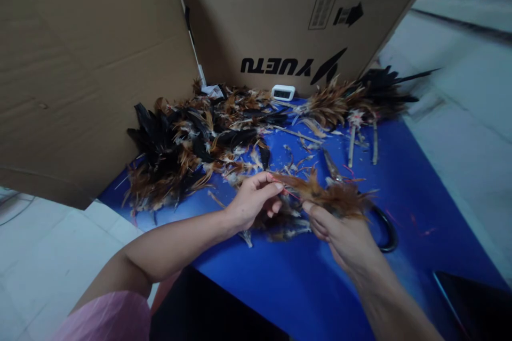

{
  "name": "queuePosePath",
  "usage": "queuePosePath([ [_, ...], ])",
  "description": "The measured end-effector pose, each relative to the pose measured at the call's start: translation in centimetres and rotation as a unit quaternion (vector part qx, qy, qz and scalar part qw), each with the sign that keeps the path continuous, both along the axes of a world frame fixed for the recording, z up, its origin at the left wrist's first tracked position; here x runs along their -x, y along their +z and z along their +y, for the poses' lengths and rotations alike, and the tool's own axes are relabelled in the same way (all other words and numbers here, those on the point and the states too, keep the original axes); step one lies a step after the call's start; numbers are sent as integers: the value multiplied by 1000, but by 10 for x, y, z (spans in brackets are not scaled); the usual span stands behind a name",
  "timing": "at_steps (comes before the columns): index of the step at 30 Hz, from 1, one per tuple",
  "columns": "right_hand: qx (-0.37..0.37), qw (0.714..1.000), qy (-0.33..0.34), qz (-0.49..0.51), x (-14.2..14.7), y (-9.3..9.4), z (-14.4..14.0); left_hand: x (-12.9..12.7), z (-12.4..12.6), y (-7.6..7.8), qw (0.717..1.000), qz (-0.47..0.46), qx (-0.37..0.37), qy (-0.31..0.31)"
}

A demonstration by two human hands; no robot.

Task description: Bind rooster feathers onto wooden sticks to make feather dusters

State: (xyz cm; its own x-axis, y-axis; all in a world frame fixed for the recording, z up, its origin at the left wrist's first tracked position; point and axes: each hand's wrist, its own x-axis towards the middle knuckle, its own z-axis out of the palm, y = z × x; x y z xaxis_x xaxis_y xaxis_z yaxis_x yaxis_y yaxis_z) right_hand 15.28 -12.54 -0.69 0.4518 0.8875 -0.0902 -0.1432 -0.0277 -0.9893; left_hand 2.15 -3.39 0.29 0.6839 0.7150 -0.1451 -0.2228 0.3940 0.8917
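Note:
My left hand (256, 201) is closed in a pinch on a thin red string (293, 194) at the narrow end of a tuft of brown feathers (340, 196). The string runs taut from there to the fingertips of my right hand (334, 229), which are pressed together on it. The tuft fans out to the right, just above my right hand. Beneath both hands lie more greyish feathers (290, 229) on the blue table. Scissors lie partly hidden behind the tuft, with a black handle (390, 232) showing at the right.
A large heap of black and brown feathers (200, 138) covers the back left of the blue table (424, 186). Feather bundles on sticks (352, 146) lie at the back right. A small white digital clock (283, 92) stands by cardboard panels (280, 16). A dark flat device (476, 303) lies front right.

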Motion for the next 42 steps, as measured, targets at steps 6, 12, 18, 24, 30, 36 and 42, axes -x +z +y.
queuePosePath([
  [6,2,997,-25,79,1,6,2,-1,0,-3,1000,7,-15,9],
  [12,-14,993,-50,108,0,15,3,-1,1,-2,998,26,-43,23],
  [18,-56,980,-114,152,-6,17,3,1,5,-3,993,57,-95,38],
  [24,-101,988,-22,118,-3,25,-5,1,10,-2,976,112,-187,16],
  [30,-56,967,245,35,14,27,-22,-19,26,20,958,145,-249,-2],
  [36,-92,921,377,28,28,26,-23,-71,31,50,935,128,-322,-77],
  [42,-90,920,377,-58,19,33,-20,-125,12,58,910,121,-313,-242],
])
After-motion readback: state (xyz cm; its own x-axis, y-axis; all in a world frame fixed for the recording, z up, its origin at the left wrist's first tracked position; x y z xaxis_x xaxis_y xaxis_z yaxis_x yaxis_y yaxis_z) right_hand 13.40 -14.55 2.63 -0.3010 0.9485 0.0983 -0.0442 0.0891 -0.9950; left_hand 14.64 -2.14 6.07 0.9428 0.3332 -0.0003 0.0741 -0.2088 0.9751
